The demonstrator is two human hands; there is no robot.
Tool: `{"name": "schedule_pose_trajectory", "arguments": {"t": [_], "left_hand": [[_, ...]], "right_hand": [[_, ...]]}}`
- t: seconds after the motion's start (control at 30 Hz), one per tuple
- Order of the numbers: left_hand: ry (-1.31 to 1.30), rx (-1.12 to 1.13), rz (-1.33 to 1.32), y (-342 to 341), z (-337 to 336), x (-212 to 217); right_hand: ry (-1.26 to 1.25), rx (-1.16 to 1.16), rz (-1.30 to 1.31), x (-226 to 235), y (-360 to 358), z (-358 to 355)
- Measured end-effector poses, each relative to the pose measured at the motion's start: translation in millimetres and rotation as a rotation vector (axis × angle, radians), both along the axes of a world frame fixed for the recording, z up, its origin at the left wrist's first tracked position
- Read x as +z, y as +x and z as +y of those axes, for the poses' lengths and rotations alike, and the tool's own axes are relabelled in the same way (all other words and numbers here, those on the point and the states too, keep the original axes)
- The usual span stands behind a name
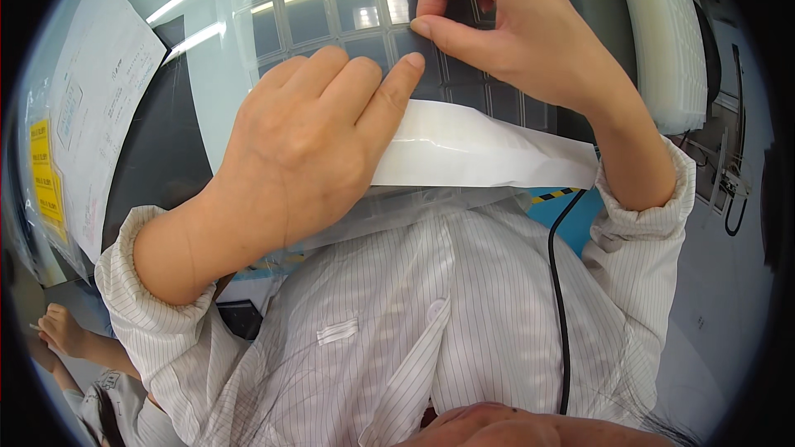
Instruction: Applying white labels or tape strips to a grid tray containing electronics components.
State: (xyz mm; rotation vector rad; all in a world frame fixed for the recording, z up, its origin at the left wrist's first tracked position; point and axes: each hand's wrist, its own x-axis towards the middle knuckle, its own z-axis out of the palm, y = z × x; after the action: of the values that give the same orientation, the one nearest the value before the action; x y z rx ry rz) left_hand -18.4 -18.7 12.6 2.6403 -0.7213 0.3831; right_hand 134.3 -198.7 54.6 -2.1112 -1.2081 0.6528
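In the upper middle of the frame, a clear plastic compartment tray (310, 18) lies beneath both hands, its square cells running up past the top edge and catching bright streaks of light. The left hand (302, 132), left of centre, is turned back upward, with its fingers loosely bent and its index finger reaching right over the tray's near part; its palm side is hidden, so whether it grips anything cannot be told. The right hand (530, 29), at the upper right of centre, is partly curled, with thumb and index finger bent toward each other in a pinch above the tray; whether something thin sits between those fingertips cannot be made out.

A glossy white strip (489, 147) stretches from beside the left hand to the right wrist, just below the tray in the frame. At the upper right stands a stack of translucent trays (669, 50). At the upper left, a printed white sheet (108, 74) lies beside yellow labels (45, 165), with a dark part of the desk (157, 165) showing between the sheet and the left forearm. A black cable (556, 281) hangs down over the striped smock (373, 306). At the lower left edge is another person's hand (62, 331).
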Motion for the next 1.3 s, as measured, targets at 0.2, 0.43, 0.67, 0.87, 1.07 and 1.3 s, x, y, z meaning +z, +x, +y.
{"name": "schedule_pose_trajectory", "arguments": {"t": [0.2,0.43,0.67,0.87,1.07,1.3], "left_hand": [[-0.003,-0.004,-0.016,0.2,-0.6,-1.2],[-0.011,0.005,-0.047,-1.9,0.2,-6.6],[-0.014,0.01,-0.024,-4.2,2.2,-6.4],[-0.018,0.003,-0.026,-2.2,0.4,-6.9],[-0.015,0.001,-0.034,-0.3,-0.7,-8.1],[-0.031,-0.001,-0.028,0.2,-3.8,-7.5]], "right_hand": [[0.687,0.271,-0.309,-49.2,11.0,-1.5],[0.714,0.367,-0.127,-55.8,18.6,-7.9],[0.687,0.355,-0.076,-58.4,15.3,-5.2],[0.731,0.351,-0.052,-59.2,19.3,-4.4],[0.727,0.337,-0.231,-62.5,19.9,-4.6],[0.84,0.464,-0.121,-73.5,30.5,-6.2]]}}
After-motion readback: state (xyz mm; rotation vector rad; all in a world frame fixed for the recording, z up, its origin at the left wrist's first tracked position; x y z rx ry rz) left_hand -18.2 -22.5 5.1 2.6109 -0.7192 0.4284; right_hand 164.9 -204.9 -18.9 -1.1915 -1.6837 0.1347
